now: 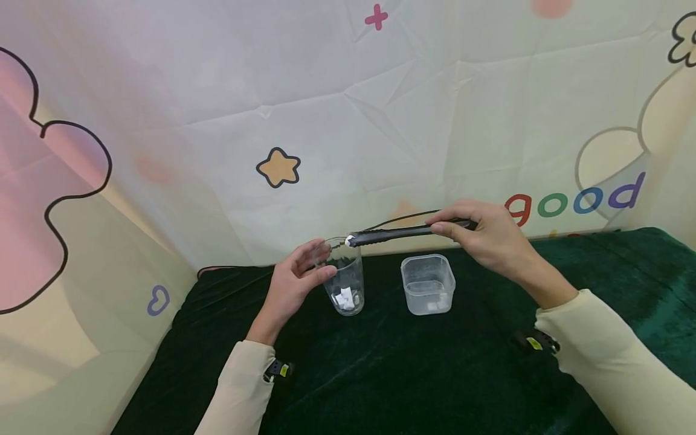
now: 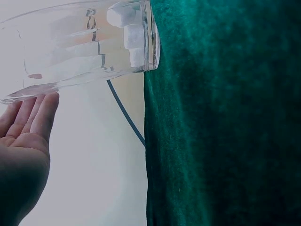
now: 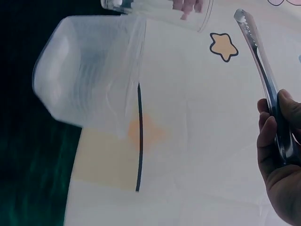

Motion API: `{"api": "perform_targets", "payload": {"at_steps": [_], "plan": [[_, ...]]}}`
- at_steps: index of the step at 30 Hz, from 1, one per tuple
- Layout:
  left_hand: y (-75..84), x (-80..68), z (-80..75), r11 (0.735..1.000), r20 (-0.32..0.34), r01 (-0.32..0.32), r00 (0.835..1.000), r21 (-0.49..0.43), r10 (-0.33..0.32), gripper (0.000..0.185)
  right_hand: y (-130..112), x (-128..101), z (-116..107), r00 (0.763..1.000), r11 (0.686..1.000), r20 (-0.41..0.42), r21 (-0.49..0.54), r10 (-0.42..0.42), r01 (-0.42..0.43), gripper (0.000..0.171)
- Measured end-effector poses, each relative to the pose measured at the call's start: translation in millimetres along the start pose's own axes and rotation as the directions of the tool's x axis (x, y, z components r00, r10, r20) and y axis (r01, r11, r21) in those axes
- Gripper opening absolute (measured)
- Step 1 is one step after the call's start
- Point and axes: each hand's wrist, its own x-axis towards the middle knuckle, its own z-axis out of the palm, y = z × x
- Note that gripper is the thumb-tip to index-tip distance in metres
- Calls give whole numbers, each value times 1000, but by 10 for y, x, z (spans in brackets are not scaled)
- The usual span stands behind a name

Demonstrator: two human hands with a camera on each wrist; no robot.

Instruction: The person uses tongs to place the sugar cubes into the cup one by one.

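A clear drinking glass (image 1: 348, 281) stands on the green cloth with several small white pieces (image 1: 345, 299) at its bottom; in the left wrist view they look like cubes (image 2: 135, 36). My left hand (image 1: 296, 278) steadies the glass near its rim, thumb on the near side and fingers behind. My right hand (image 1: 484, 235) grips dark tongs (image 1: 391, 234) by the handle end, held nearly level. The tongs' tips are at the glass's rim with a white piece (image 1: 350, 240) between them. In the right wrist view the tongs (image 3: 265, 70) point upward.
Right of the glass stands a clear plastic tub (image 1: 428, 284) with a whitish piece at its bottom. Dark green cloth (image 1: 380, 374) covers the table. Behind it hangs a printed backdrop (image 1: 337, 151), with a black cord (image 1: 405, 217) running across it.
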Motion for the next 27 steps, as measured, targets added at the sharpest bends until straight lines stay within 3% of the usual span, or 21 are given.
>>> {"api": "perform_targets", "payload": {"at_steps": [17, 27], "plan": [[-31, 1, 1, 1000, 7, 13, 1000, -7, -13, 61, 111, -52, 286, 997, 996, 8, 59, 73, -73, 15], [-10, 2, -5, 1000, 5, 14, 1000, -7, -14, 60, 141, -56, 348, 998, 996, 21, 62, 63, -65, 14]]}}
